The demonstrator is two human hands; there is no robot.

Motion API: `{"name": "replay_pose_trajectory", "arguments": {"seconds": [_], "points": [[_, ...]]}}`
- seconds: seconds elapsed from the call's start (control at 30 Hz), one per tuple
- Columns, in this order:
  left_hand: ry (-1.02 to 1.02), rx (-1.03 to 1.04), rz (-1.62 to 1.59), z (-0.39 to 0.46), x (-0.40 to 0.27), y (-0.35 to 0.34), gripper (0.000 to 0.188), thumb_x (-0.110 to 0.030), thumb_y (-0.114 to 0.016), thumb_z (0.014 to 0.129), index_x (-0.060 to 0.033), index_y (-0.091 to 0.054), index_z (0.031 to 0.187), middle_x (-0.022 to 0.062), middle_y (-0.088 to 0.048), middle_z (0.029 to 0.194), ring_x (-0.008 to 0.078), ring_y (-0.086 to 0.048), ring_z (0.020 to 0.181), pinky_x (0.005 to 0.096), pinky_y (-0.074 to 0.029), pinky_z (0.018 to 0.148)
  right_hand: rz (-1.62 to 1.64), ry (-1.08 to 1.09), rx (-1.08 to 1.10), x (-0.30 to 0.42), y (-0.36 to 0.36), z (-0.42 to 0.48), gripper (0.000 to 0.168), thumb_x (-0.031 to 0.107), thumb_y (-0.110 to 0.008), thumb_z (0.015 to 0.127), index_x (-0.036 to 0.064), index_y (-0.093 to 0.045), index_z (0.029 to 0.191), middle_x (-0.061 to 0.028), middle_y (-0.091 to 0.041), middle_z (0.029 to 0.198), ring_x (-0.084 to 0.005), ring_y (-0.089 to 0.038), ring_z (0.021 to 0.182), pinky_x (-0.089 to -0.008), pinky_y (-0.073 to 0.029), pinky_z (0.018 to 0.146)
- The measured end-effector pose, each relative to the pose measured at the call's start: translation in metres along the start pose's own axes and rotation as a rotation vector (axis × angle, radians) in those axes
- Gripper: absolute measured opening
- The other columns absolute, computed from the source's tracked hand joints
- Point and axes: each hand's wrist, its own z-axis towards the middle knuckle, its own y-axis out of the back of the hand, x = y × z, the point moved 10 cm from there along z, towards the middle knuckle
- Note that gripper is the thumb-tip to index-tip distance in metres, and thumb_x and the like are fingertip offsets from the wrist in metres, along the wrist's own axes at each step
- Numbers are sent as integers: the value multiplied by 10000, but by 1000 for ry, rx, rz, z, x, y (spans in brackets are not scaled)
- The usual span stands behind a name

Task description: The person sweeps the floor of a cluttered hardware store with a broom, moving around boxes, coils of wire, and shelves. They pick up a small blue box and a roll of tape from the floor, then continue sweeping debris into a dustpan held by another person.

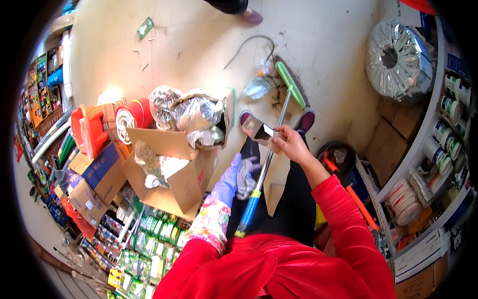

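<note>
My left hand [228, 181], in a purple rubber glove with a floral cuff, holds a crumpled pale-grey bundle [245, 183]; whether it is plastic or cloth is unclear. In my bare right hand [293, 146] is a small open cardboard box [252, 127], gripped by its near edge over my feet. Between the hands, a broom handle [266, 172] with a blue grip [249, 211] slants back to my lap. Its green head [290, 84] rests on the floor beyond my shoes, beside swept dirt and a clear plastic wrapper [258, 88]. A bent cardboard piece [278, 187] lies against my legs.
On my left stand an open cardboard box [186, 183], a carton of plastic-wrapped goods [227, 116] and a red bucket [136, 117]. Shelving [405, 164] and a foil-wrapped roll [396, 61] line the right. Another person's foot [253, 17] is at the far floor.
</note>
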Motion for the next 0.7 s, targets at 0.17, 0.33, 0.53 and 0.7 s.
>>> {"name": "replay_pose_trajectory", "arguments": {"seconds": [0.17,0.33,0.53,0.7], "points": [[280,-58,60,-20,30,-8,564,-444,-523,901,-34,-455,1283,178,-629,1076,191,-645,726,284,-535,623,-361,-10,-276,-22,18,75,421,183,-643,787,24,-505,1152,-225,-631,940,-388,-607,907,-436,-478,796],[409,-11,305,-30,23,-44,433,-250,-573,876,-33,-505,1244,190,-652,984,198,-644,677,290,-530,569,-469,90,-451,-6,15,81,652,312,-709,756,-6,-419,1245,-290,-506,1184,-411,-485,1123,-439,-410,923],[381,224,400,-7,26,-63,321,-214,-587,859,-9,-596,1105,141,-654,915,186,-627,739,294,-512,685,-464,-210,-376,-90,-22,-54,805,475,-681,768,-64,-360,1272,-277,-481,1185,-401,-485,1100,-464,-406,928],[201,445,867,26,33,-95,278,-279,-588,872,-24,-663,953,94,-666,884,149,-619,796,307,-497,743,581,-509,-128,-25,-97,-196,447,255,-676,834,16,-418,1109,-95,-515,961,-192,-578,776,-386,-573,629]]}}
